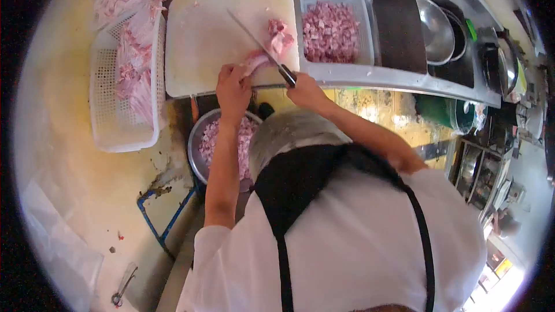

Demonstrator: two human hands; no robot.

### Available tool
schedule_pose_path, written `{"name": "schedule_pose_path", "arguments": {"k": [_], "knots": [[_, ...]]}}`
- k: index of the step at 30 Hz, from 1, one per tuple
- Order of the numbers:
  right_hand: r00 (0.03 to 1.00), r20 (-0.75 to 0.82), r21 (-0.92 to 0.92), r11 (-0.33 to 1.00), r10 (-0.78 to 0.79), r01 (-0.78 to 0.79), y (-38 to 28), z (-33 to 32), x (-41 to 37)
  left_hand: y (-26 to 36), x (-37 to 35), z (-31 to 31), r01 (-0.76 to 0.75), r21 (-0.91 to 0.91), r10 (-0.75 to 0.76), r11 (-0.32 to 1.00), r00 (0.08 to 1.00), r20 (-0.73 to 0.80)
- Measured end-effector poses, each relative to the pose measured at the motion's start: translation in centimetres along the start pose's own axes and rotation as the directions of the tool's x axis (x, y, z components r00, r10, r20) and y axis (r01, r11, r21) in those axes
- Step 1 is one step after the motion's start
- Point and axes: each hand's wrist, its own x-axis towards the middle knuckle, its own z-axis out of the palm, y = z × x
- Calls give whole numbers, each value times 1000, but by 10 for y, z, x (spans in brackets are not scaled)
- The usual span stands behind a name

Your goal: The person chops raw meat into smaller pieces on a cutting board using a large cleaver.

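My right hand (303, 89) is wrapped round the black handle of a knife (252, 36), whose blade points up and left across the cutting board (202, 40). Under the blade lies a strip of raw meat (258, 61). My left hand (232, 85) pinches the near end of this strip at the board's front edge, fingers curled. Just beyond the blade, more raw meat (280, 37) rests near the board's right side.
Right of the board, a white basket (365, 23) holds diced meat. Another white basket (110, 127) with large meat pieces stands left. A metal bowl (195, 149) of diced meat sits below my left arm. Metal bowls (433, 29) lie in the sink at far right.
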Motion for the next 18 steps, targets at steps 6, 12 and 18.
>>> {"name": "schedule_pose_path", "arguments": {"k": [6, 12, 18], "knots": [[955, -247, -41, 987, -163, 158, -45, -53, -3, -1, -12, 3, 86, 29, -89, 996, 992, 92], [925, -359, 146, 971, -127, 190, -164, -109, -34, 24, 0, -3, 210, -128, -213, 969, 977, -12], [999, -16, -19, 999, -37, 37, 10, 15, -16, 0, -15, 1, 20, -75, -19, 997, 1000, 16]]}}
